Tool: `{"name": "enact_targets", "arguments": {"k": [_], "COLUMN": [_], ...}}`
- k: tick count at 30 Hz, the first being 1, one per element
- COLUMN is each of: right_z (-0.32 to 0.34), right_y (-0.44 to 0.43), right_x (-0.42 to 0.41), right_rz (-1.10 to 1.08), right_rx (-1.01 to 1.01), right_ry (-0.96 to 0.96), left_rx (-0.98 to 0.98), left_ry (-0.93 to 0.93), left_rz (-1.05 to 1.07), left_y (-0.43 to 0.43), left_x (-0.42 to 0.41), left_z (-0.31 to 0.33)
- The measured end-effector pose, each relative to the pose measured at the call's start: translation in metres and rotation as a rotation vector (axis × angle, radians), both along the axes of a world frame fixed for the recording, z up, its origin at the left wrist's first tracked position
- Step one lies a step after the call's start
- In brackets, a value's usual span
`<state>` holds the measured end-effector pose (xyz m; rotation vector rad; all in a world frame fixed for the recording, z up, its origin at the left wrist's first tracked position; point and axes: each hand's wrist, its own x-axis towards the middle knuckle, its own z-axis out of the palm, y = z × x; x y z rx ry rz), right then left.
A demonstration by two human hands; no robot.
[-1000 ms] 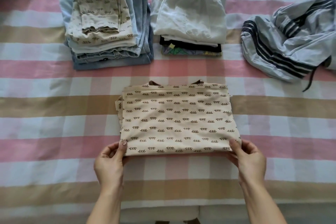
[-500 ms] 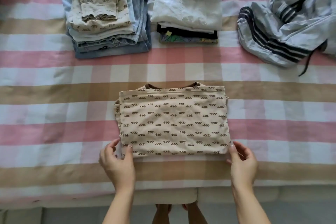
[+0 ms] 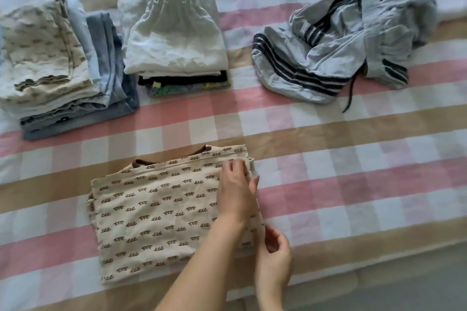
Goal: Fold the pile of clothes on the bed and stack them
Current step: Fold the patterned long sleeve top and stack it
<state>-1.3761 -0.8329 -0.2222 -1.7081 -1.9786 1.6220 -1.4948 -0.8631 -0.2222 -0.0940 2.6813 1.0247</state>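
Cream fabric with small brown squiggles makes up the folded shirt (image 3: 156,209), which lies flat on the bed (image 3: 353,184) under and to the left of both hands. A brown collar (image 3: 199,150) shows at its far edge.

The left hand (image 3: 236,192) reaches across and rests palm down on the shirt's right border. Its fingers are fairly straight on the cloth and the thumb hangs just past the edge. The right hand (image 3: 275,257) sits nearer the person, just beside the shirt's near right corner. Its fingers are loosely curled toward the edge, and I cannot tell whether they pinch the fabric or only touch it.

Well beyond the left hand, a white-topped stack (image 3: 174,38) rests on darker folded pieces. Farther left of that hand stands the taller blue stack (image 3: 63,65), topped by a piece in the same squiggle print. Beyond and to the right of both hands, well apart from them, the pale blue striped garment (image 3: 328,50) lies crumpled and unfolded, with a dark cord trailing from it. The bed cover is checked in pink, tan and white.
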Motion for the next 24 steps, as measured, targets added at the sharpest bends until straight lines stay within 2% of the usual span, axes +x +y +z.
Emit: {"name": "enact_targets", "arguments": {"k": [3,7,10,12,15,18,21,24], "right_z": [-0.001,0.001,0.007,0.011,0.020,0.038,0.058,0.066], "right_y": [0.000,-0.003,-0.009,-0.012,-0.018,-0.030,-0.057,-0.098], "right_x": [-0.001,-0.008,-0.014,-0.015,-0.014,-0.008,-0.005,-0.003], "right_rz": [-0.095,-0.486,-0.666,-0.669,-0.590,-0.408,-0.116,0.253], "right_rx": [-0.148,-0.587,-0.860,-0.893,-0.784,-0.565,-0.297,-0.037], "right_ry": [-0.034,0.035,0.074,0.069,0.126,0.228,0.343,0.531], "left_rx": [-0.148,-0.195,-0.162,-0.070,0.160,0.583,0.953,1.122], "left_ry": [-0.053,-0.054,-0.049,-0.035,-0.073,-0.269,-0.439,-0.462], "left_rz": [-0.030,0.015,0.023,0.050,0.183,0.434,0.602,0.666], "left_y": [0.014,0.017,0.013,0.007,-0.008,-0.038,-0.087,-0.152], "left_x": [-0.016,-0.027,-0.030,-0.031,-0.033,-0.037,-0.040,-0.037], "left_z": [-0.011,-0.014,-0.013,-0.010,0.002,0.022,0.044,0.060]}}
